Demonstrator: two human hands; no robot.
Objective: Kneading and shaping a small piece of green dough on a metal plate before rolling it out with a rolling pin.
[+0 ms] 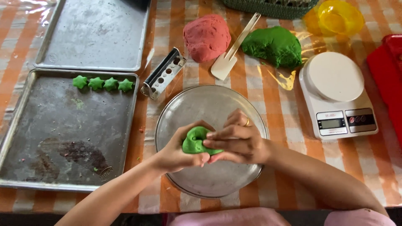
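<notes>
Checkered counter (pixel 289 125) carrying two trays, four green stars (pixel 103 83), two dough mounds. Left hand (pixel 178 152) and right hand (pixel 238 140) fingers are clamping one green dough lump (pixel 194 140) over round plate (pixel 201 104).

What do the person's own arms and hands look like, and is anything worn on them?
Both forearms are bare, with no sleeves reaching them and no gloves or wristbands. The right hand wears a thin gold-coloured ring on one finger. The left hand shows no ring or other jewellery. The nails look short and unpainted. Pink clothing shows at the bottom edge of the view.
</notes>
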